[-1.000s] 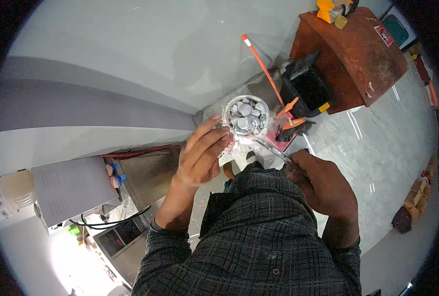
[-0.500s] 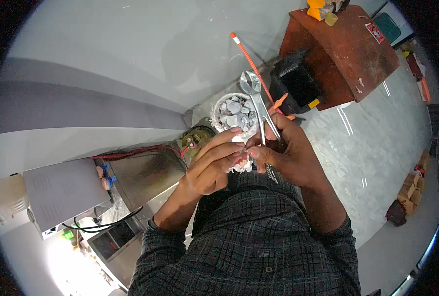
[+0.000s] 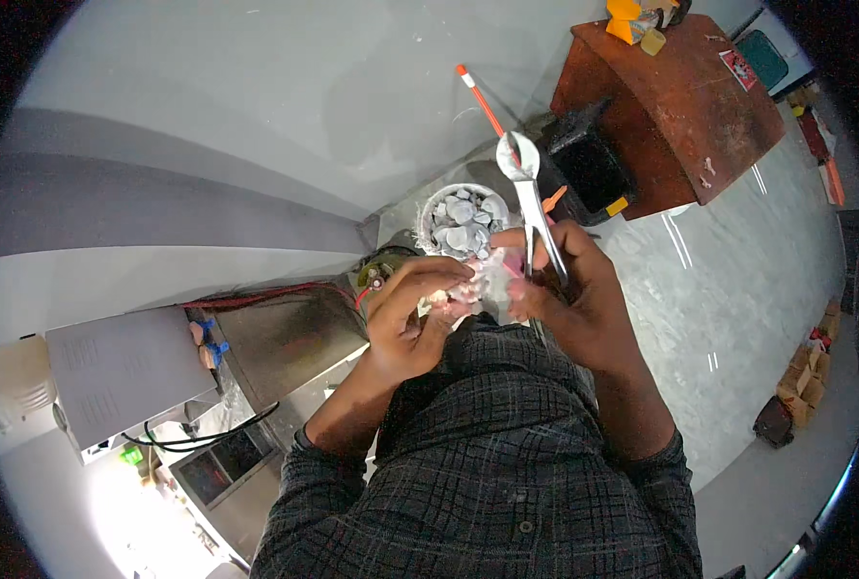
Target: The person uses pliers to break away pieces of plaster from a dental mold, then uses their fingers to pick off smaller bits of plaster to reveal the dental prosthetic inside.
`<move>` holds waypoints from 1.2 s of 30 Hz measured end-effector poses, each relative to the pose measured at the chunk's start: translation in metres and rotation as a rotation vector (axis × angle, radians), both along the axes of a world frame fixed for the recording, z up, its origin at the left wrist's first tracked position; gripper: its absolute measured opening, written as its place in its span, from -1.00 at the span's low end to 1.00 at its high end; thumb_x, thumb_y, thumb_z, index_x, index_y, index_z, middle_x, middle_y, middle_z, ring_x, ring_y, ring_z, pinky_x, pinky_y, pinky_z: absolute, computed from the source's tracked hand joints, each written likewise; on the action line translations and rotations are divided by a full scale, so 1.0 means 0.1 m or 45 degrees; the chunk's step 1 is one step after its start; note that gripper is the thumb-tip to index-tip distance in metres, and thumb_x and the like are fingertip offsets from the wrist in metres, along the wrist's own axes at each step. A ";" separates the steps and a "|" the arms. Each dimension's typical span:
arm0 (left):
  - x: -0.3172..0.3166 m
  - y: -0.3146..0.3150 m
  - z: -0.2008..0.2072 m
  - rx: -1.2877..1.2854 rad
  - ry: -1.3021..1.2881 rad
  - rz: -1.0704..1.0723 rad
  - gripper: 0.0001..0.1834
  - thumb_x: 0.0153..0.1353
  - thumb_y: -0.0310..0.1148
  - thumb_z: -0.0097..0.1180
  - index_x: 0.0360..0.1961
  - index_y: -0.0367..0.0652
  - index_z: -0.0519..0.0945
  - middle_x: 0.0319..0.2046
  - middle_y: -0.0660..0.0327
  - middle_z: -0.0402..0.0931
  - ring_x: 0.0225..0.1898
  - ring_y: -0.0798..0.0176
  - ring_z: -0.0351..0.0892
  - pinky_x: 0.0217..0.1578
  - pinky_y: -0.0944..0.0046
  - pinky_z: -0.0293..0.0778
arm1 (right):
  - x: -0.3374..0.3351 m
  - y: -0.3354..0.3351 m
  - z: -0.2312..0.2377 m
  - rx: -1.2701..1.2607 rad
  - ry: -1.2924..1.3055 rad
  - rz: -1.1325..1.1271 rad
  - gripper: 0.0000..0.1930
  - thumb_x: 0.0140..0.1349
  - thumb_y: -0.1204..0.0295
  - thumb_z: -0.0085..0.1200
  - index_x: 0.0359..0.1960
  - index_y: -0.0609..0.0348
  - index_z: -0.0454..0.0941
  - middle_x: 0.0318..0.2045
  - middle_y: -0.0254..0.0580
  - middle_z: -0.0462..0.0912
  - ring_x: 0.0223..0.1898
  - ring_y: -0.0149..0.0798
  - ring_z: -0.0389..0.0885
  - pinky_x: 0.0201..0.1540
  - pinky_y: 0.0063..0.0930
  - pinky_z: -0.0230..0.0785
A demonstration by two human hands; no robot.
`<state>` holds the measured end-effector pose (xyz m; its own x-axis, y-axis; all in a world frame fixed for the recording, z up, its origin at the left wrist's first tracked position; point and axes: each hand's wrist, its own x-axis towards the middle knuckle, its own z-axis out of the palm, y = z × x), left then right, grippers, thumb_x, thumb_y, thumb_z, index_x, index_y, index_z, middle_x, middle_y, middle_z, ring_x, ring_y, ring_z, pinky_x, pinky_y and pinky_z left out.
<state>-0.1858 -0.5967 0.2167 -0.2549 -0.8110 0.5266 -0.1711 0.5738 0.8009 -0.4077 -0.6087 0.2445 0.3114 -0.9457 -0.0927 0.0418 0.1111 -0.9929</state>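
In my left hand [image 3: 410,314], closed at the fingertips, is a small pink-and-white piece [image 3: 461,289] that looks like a denture; the fingers partly cover it. My right hand [image 3: 574,294] is closed on silver pliers [image 3: 528,198] with broad curved jaws. The jaws point away from me, standing apart at the tips, and the handles run down into the palm. Between the two hands everything is pale and blurred. Just beyond them stands a white bucket [image 3: 424,230] with several grey-white plaster chunks [image 3: 460,220] inside.
A black open bin [image 3: 589,169] stands beside a reddish-brown desk [image 3: 676,87] at the far right. An orange-red stick [image 3: 480,99] leans near the wall. Left of the bucket are a metal cabinet [image 3: 285,347] and a grey box-shaped machine [image 3: 125,376] with cables.
My hands have drawn apart a little. The pliers have swung more upright and shifted right in my right hand. The pink-and-white piece stays with my left hand, slightly farther from me.
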 end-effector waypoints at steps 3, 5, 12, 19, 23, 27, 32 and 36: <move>-0.06 0.02 -0.05 0.193 0.184 0.095 -0.79 0.30 -0.52 0.16 -0.07 -0.37 0.54 -0.16 -0.03 0.60 -0.20 0.23 0.59 -0.17 0.27 0.52 | -0.04 -0.01 0.07 0.328 -0.400 -0.077 -0.59 0.20 0.66 0.10 0.05 0.21 0.26 -0.01 0.03 0.59 -0.29 -0.26 0.66 -0.27 -0.43 0.54; -0.06 0.05 0.00 0.481 0.252 0.126 -0.75 0.34 -0.50 0.13 0.00 -0.39 0.51 -0.18 0.04 0.61 -0.27 0.32 0.57 -0.29 0.34 0.51 | -0.17 0.02 0.02 0.421 -0.460 0.048 -0.48 0.16 0.70 0.08 0.13 0.15 0.18 -0.03 0.10 0.58 -0.20 -0.15 0.67 -0.18 -0.30 0.55; -0.03 -0.01 0.00 0.804 0.464 0.099 -0.72 0.36 -0.52 0.08 0.05 -0.40 0.51 -0.18 0.04 0.62 -0.31 0.35 0.56 -0.32 0.36 0.51 | -0.37 0.18 0.05 0.523 -0.513 0.440 -0.33 0.15 0.68 0.13 0.28 0.12 0.11 -0.09 -0.01 0.58 -0.03 -0.17 0.55 0.05 -0.26 0.37; 0.02 -0.12 0.10 0.057 -0.356 0.373 -0.60 0.09 -0.70 0.12 0.02 -0.39 0.61 -0.04 -0.05 0.62 -0.11 0.04 0.59 -0.01 0.16 0.49 | -0.43 0.18 0.09 0.002 0.181 0.693 -0.59 0.23 0.61 0.04 0.13 0.15 0.34 -0.14 -0.04 0.58 -0.09 -0.10 0.63 -0.02 -0.24 0.44; 0.04 -0.17 0.14 -0.249 -0.509 0.432 -0.44 -0.12 -0.78 0.14 0.03 -0.37 0.62 -0.01 -0.03 0.61 -0.06 -0.05 0.55 0.03 0.11 0.47 | -0.40 0.18 0.22 0.014 0.331 0.664 -0.63 0.22 0.62 -0.02 0.09 0.14 0.37 -0.16 0.02 0.59 -0.11 -0.02 0.67 -0.04 -0.20 0.46; 0.05 -0.19 0.21 -0.304 -0.524 0.455 -0.43 -0.15 -0.81 0.13 0.01 -0.36 0.64 -0.02 -0.01 0.62 -0.07 -0.03 0.55 0.01 0.12 0.48 | -0.44 0.17 0.19 0.076 0.309 0.699 -0.64 0.20 0.62 -0.02 0.06 0.15 0.38 -0.19 0.00 0.60 -0.12 -0.04 0.67 -0.06 -0.22 0.46; 0.05 -0.21 0.27 -0.368 -0.526 0.421 -0.47 -0.14 -0.78 0.17 -0.02 -0.35 0.66 -0.04 0.02 0.64 -0.08 0.00 0.55 -0.02 0.17 0.49 | -0.46 0.17 0.12 0.048 0.185 0.700 -0.65 0.22 0.60 0.01 0.06 0.16 0.38 -0.21 -0.04 0.59 -0.15 -0.11 0.66 -0.08 -0.26 0.46; 0.08 -0.23 0.26 -0.421 -0.550 0.407 -0.51 -0.12 -0.76 0.15 -0.06 -0.35 0.68 -0.06 0.02 0.65 -0.08 0.01 0.56 -0.01 0.18 0.50 | -0.44 0.14 0.14 0.158 0.203 0.731 -0.68 0.25 0.56 0.04 0.05 0.17 0.39 -0.22 -0.09 0.59 -0.14 -0.15 0.65 -0.05 -0.30 0.44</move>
